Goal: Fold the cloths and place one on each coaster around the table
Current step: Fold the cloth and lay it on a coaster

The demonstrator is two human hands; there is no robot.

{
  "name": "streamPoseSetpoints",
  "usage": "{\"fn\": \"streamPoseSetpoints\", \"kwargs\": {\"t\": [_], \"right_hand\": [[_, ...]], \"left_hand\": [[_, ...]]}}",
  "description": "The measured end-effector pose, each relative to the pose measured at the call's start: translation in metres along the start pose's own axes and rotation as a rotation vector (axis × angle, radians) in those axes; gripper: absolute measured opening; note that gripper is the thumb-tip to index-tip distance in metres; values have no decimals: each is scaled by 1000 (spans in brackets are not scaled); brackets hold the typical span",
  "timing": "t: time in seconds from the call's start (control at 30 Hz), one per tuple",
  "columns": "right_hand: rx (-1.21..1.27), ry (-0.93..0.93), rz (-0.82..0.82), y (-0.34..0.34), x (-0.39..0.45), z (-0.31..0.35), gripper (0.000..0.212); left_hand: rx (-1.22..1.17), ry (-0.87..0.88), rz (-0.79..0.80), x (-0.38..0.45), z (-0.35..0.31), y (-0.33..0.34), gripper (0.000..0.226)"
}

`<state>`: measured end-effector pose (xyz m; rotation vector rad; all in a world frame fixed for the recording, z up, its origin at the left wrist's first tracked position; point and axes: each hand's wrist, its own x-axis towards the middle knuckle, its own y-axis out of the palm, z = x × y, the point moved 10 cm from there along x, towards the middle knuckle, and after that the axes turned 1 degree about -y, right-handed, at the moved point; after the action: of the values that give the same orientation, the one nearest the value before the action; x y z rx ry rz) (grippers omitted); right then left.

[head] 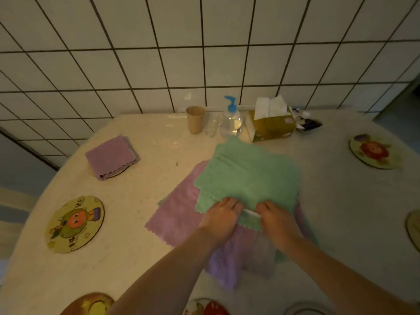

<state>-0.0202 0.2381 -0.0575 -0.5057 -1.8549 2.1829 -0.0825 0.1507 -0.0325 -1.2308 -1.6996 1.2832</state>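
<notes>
Round table (141,258), pale covering, set against a white tiled wall (204,53). Item: green cloth (247,178), scalloped edges, partly folded, lying at the table's centre on top of a spread purple cloth (179,214); more purple and green fabric shows beneath the forearms nearer the camera. Left hand (221,220), fingers curled onto the near edge of the green cloth, gripping it. Right hand (276,220), fingers likewise curled onto the same edge, just beside the left; a small white tag (251,212) sits between the two hands. Item: folded purple cloth (112,156), resting on a coaster at far left, the coaster's rim just visible beneath its near edge. Item: cartoon coaster (75,223), round, bare, at the left edge. Item: flower coaster (375,151), round, bare, at far right. Further coasters (partly cut off by the frame) appear at the right edge (413,230) and along the near edge. Along the wall, left to right: paper cup (195,119); clear plastic cup (212,125); pump bottle (231,119), clear with blue pump head; tissue box (271,126), white tissue standing out of its top; small dark packets (306,123), contents unclear.
</notes>
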Motion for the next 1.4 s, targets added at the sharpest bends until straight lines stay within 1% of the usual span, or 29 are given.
{"fn": "streamPoseSetpoints", "kwargs": {"t": [0.03,0.07,0.1,0.17,0.23,0.3,0.4,0.5,0.6,0.67,0.73,0.77,0.83,0.9,1.0,1.07,1.17,1.23,1.33,1.4], "right_hand": [[61,-18,-4,-8,0,-1,24],[119,-38,-53,-16,1,0,13],[173,-58,-104,-27,2,-1,12],[260,-112,-180,-45,3,-2,22],[342,-140,-249,-55,5,-11,21],[405,-131,-319,-67,8,-27,19],[491,-101,-410,-97,13,-41,24],[518,-110,-520,-133,15,-38,15],[511,-125,-565,-154,20,-28,11],[508,-117,-593,-165,21,-19,12],[508,-101,-623,-176,20,-9,12],[502,-100,-633,-183,15,6,12],[487,-78,-621,-187,14,15,11],[473,-111,-615,-193,6,43,8],[574,-178,-568,-193,-10,91,4],[699,-198,-506,-185,-20,120,2],[784,-191,-484,-168,-46,162,10],[807,-178,-452,-161,-64,188,5],[847,-143,-415,-151,-87,216,10],[896,-88,-365,-142,-96,230,8]], "left_hand": [[-3,-35,-6,9,5,2,42],[-19,-78,18,17,10,5,50],[-4,-120,27,24,14,6,55],[37,-204,85,34,28,12,56],[88,-280,90,38,46,12,52],[157,-292,84,42,61,10,49],[126,-318,48,47,81,-3,44],[5,-370,-104,45,108,-31,37],[-167,-432,-299,29,130,-79,30],[-280,-406,-416,16,134,-116,32],[-324,-362,-513,-1,138,-147,31],[-324,-344,-550,-21,141,-166,32],[-333,-348,-591,-40,148,-180,33],[-330,-366,-610,-77,155,-195,33],[-337,-404,-617,-143,166,-208,33],[-375,-441,-599,-185,173,-210,32],[-440,-506,-570,-256,182,-206,31],[-440,-508,-521,-296,182,-203,33],[-512,-470,-447,-346,184,-197,36],[-600,-482,-389,-374,189,-189,28]]}}
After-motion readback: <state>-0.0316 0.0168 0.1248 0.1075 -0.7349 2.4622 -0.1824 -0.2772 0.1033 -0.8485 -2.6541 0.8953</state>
